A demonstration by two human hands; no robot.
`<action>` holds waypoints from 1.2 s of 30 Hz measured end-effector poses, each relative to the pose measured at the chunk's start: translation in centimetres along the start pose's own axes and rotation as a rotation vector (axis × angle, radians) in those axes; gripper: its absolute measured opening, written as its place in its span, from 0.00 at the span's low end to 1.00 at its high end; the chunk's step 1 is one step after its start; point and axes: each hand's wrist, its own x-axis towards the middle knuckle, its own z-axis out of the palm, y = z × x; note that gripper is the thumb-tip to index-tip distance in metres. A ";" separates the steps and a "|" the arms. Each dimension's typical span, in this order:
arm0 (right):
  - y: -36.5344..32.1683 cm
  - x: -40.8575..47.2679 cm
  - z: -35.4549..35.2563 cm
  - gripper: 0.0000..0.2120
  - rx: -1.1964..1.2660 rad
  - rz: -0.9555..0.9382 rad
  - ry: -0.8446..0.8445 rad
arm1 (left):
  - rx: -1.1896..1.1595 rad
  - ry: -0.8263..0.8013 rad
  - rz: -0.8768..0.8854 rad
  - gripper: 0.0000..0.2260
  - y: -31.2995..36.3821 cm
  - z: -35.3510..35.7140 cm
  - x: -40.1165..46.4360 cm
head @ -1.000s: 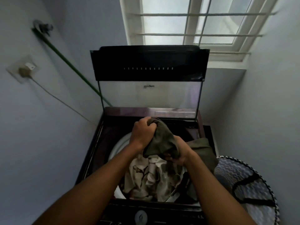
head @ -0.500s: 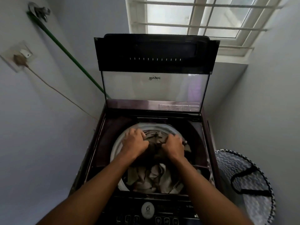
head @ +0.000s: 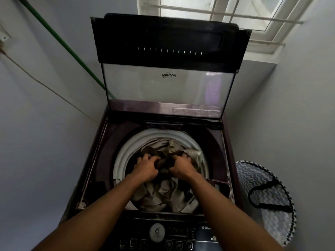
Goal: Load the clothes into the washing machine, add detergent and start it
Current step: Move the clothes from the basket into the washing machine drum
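A dark top-loading washing machine (head: 101, 160) stands in front of me with its glass lid (head: 168, 69) raised upright. Its white-rimmed drum (head: 125, 151) is packed with light, crumpled clothes (head: 166, 194). On top of them lies a dark olive garment (head: 163, 156). My left hand (head: 146, 168) and my right hand (head: 182, 167) sit side by side inside the drum, fingers curled into that dark garment and pressing it down. No detergent is in view.
The control panel (head: 168, 236) with a round dial and buttons runs along the machine's near edge. A zigzag-patterned laundry basket (head: 266, 200) with a black strap stands on the right. A green hose (head: 59, 40) and a cable run down the left wall. A barred window is behind.
Both hands have carried the dark garment from above the machine down into the drum and pushed it deeper among the clothes. My view has tilted down and moved closer.
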 end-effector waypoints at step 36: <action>1.6 4.5 3.7 0.42 -0.320 -0.091 -0.241 | -0.025 -0.159 0.103 0.36 -4.4 2.3 2.9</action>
